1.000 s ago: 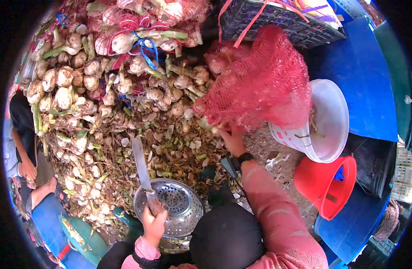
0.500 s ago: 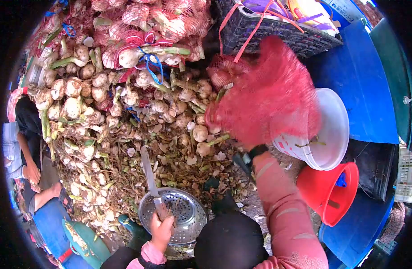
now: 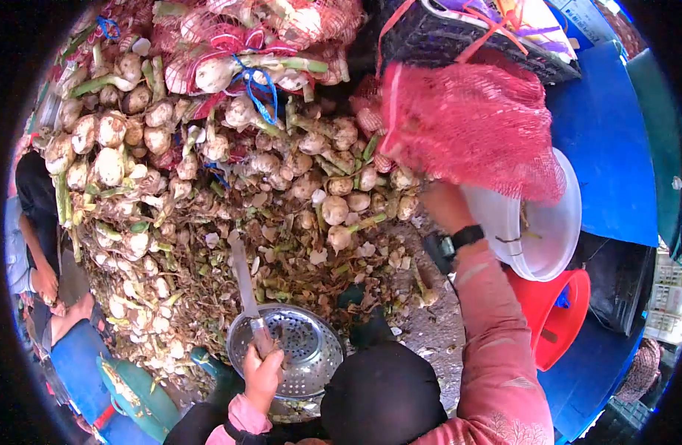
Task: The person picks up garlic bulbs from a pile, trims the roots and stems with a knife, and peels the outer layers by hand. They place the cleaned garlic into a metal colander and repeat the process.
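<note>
My right hand (image 3: pixel 441 204) grips the lower edge of a red mesh sack (image 3: pixel 470 130) and holds it up over the pile, beside a white plastic bucket (image 3: pixel 556 222). Pale bulbs with green stalks (image 3: pixel 341 200) lie spilled under the sack. My left hand (image 3: pixel 263 371) holds a long knife (image 3: pixel 244 285) by its handle, blade pointing away from me. The knife hand rests over a perforated metal colander (image 3: pixel 304 348) near my knees.
A big heap of bulbs and trimmings (image 3: pixel 155 193) fills the left and middle. Filled red net bags (image 3: pixel 244 37) lie at the top. A dark crate (image 3: pixel 467 37), a red bucket (image 3: pixel 552 311) and blue surfaces (image 3: pixel 608 133) stand right. Another person (image 3: pixel 44 282) sits at far left.
My right hand has lifted the red mesh sack up and to the right, toward the white bucket, and more bulbs now lie exposed below it. The knife hand has barely moved.
</note>
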The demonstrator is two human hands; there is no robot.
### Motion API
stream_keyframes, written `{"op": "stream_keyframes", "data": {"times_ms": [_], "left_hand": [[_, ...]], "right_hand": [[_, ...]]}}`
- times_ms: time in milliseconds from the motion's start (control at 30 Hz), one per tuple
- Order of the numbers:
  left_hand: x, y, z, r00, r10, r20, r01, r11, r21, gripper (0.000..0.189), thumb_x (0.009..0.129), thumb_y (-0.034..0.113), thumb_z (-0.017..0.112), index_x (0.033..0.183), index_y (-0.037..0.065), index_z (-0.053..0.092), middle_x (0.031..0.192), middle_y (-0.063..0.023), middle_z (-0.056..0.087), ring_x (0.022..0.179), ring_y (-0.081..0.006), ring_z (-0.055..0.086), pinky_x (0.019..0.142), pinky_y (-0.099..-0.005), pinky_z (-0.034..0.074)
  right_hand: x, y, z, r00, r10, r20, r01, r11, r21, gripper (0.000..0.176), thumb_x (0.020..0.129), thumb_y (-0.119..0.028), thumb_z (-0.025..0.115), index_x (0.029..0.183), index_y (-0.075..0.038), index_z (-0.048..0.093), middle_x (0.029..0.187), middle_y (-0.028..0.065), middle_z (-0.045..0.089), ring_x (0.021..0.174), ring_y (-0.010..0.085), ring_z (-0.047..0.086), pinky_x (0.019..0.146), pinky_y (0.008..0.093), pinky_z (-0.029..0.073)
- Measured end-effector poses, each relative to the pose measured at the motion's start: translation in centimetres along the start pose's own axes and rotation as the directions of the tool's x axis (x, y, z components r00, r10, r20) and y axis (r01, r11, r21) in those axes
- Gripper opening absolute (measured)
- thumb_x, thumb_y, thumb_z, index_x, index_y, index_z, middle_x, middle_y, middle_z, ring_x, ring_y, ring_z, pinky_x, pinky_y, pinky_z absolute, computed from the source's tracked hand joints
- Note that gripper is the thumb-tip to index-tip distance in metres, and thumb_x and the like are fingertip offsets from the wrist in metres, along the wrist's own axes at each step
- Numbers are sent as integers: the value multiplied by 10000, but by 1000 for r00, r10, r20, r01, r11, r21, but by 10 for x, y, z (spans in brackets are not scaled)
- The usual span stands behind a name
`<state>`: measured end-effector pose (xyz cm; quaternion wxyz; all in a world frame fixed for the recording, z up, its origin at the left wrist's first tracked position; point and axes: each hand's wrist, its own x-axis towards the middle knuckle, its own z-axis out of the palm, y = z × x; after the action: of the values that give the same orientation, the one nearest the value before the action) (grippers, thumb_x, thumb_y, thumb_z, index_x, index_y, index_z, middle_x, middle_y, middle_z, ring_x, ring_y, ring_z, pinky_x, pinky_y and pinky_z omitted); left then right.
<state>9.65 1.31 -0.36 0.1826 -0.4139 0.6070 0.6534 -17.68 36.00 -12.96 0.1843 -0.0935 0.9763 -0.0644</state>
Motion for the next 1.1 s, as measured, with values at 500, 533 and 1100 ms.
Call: {"op": "stream_keyframes", "data": {"times_ms": [500, 533, 1100], "left_hand": [[-9, -10, 8, 996, -83, 29, 81, 993, 84, 318, 746, 93, 562, 1037, 14, 459, 875, -28, 513, 777, -113, 487, 699, -272, 425], [-8, -16, 6, 998, -46, 34, 42, 994, 99, 314, 746, 92, 560, 1032, 12, 461, 874, -30, 514, 768, -114, 489, 694, -272, 427], [-4, -12, -7, 995, 87, -42, -78, 980, 182, 280, 718, 119, 583, 957, -6, 506, 815, -41, 546, 749, -125, 504, 693, -285, 428]], "right_hand": [[14, -84, 11, 994, -95, -44, 94, 621, 778, 495, 679, -128, 582, 1143, -8, 459, 1053, 203, 533, 966, 327, 522, 849, 398, 400], [14, -89, 13, 993, -109, -42, 98, 575, 812, 499, 677, -128, 583, 1144, -6, 457, 1052, 203, 533, 967, 327, 522, 850, 397, 399], [36, -117, 71, 919, 202, -339, 37, 811, 583, 206, 821, -168, 436, 917, -16, 538, 682, 69, 516, 568, 183, 467, 524, 336, 419]]}}
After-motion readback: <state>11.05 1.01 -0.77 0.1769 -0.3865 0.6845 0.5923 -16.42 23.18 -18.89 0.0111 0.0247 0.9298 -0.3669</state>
